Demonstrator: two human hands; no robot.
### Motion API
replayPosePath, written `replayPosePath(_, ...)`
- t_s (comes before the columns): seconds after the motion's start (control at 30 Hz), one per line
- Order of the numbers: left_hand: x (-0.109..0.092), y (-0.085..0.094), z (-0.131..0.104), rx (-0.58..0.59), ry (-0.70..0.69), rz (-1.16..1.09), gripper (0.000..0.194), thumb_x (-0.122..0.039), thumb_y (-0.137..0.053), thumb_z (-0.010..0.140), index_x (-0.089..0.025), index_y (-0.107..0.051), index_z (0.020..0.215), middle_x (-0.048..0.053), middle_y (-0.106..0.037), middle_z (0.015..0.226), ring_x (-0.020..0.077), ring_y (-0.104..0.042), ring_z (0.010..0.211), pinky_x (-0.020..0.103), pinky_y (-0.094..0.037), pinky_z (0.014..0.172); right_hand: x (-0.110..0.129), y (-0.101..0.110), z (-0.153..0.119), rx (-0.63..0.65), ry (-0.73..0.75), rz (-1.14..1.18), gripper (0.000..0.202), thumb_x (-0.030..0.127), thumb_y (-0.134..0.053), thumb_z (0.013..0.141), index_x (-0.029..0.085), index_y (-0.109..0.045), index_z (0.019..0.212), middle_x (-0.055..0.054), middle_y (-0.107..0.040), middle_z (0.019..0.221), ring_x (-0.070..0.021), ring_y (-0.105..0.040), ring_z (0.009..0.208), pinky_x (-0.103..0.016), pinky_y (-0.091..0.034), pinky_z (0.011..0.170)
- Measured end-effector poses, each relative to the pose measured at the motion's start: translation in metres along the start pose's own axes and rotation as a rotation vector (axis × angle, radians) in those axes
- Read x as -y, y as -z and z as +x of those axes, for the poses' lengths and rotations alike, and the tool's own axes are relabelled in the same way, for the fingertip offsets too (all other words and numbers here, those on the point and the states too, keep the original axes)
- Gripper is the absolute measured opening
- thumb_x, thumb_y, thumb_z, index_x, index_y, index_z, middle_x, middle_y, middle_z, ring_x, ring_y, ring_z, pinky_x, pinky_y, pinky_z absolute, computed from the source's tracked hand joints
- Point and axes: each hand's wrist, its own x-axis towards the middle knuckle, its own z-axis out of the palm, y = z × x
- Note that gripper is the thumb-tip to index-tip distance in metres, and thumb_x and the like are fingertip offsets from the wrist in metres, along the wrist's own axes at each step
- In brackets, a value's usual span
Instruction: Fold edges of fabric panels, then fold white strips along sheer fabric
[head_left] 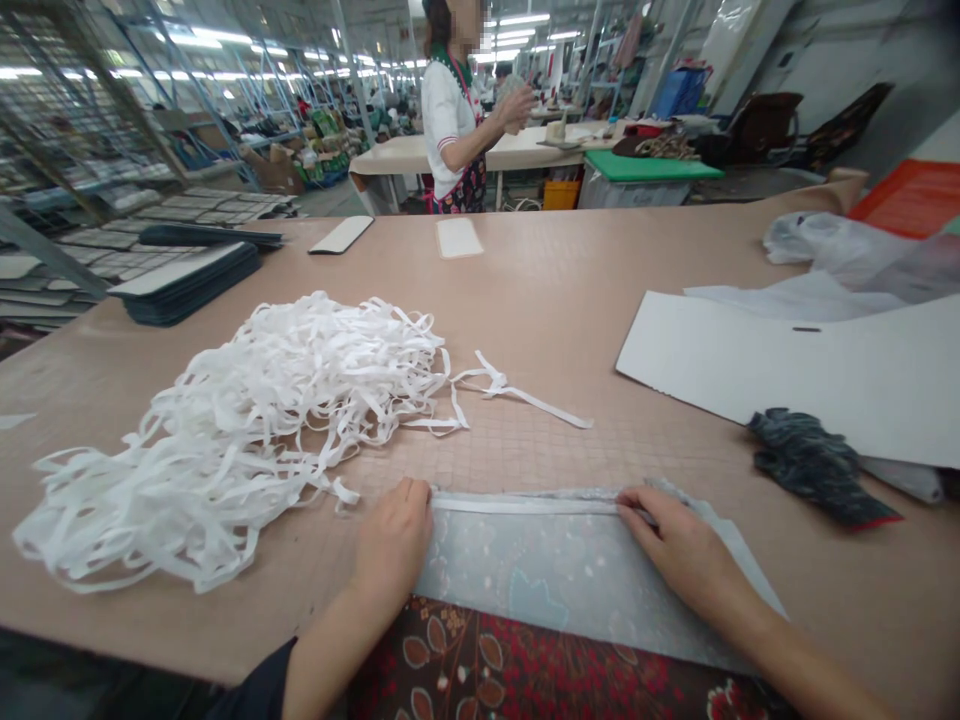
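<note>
A pale grey-blue fabric piece (525,565) with a faint pattern lies at the table's near edge, its lower part over a dark floral cloth (480,665). Along its far edge runs a white tape strip (525,505), stretched straight between my hands. My left hand (394,535) is closed on the fabric and tape at the left end. At the right end, my right hand (679,545) pinches the same edge between thumb and fingers. Left of the fabric is a large tangled heap of white tape (300,380), with one loose end (547,407) trailing right.
A dark-edged stack of panels (191,285) sits at the table's far left. Two small white panels (459,238) lie at the back. On the right are a white board (795,370), a dark glove (814,460) and clear plastic (840,255). A person (457,120) stands beyond the table.
</note>
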Motion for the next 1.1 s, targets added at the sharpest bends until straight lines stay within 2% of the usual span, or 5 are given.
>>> replayPosePath(0.23,-0.004,0.003,-0.009,-0.083,-0.276,0.266,0.024,-0.006,-0.043,0.081,-0.012,-0.063,0.094,0.009,-0.06,0.09,0.0234,-0.053,0.087,0.04,-0.037,0.087,0.004,0.002,0.002,-0.015,0.054,-0.063,0.016,0.024,-0.04,0.079,0.02,-0.054,0.074,-0.004,-0.061,0.075,-0.0185,-0.056,0.071,-0.031,-0.043,0.066)
replayPosePath(0.4,-0.01,-0.006,-0.018,-0.111,-0.383,0.439,0.055,-0.002,-0.04,0.078,-0.023,-0.042,0.128,0.011,-0.06,0.099,0.0246,-0.055,0.091,0.043,-0.035,0.09,0.008,0.007,0.005,0.004,0.038,-0.057,0.014,0.019,-0.04,0.079,0.019,-0.054,0.077,-0.005,-0.061,0.078,-0.0187,-0.056,0.073,-0.031,-0.043,0.068)
replayPosePath(0.7,-0.027,0.009,-0.005,0.061,-0.422,0.439,0.055,-0.001,-0.035,0.077,-0.023,-0.044,0.127,0.013,-0.058,0.109,0.0262,-0.052,0.099,0.046,-0.036,0.09,0.01,0.01,0.005,0.053,0.031,-0.117,0.013,0.01,-0.042,0.076,0.018,-0.052,0.074,-0.004,-0.058,0.075,-0.0171,-0.053,0.073,-0.028,-0.039,0.067)
replayPosePath(0.83,-0.062,0.017,0.006,0.158,-0.46,0.369,0.045,0.0,-0.033,0.077,-0.008,-0.054,0.115,0.017,-0.056,0.113,0.0269,-0.051,0.099,0.042,-0.041,0.084,0.014,0.013,0.007,0.068,0.01,-0.14,0.015,0.009,-0.041,0.076,0.018,-0.052,0.073,-0.004,-0.058,0.076,-0.0166,-0.052,0.073,-0.027,-0.038,0.068)
replayPosePath(1.1,-0.131,0.004,0.01,0.091,-0.586,0.184,0.046,-0.001,-0.032,0.079,-0.008,-0.045,0.123,0.016,-0.055,0.112,0.0278,-0.051,0.096,0.041,-0.046,0.071,0.016,0.024,0.005,0.06,-0.017,-0.152,0.014,0.011,-0.043,0.078,0.018,-0.055,0.079,-0.004,-0.06,0.08,-0.0166,-0.053,0.077,-0.026,-0.038,0.069)
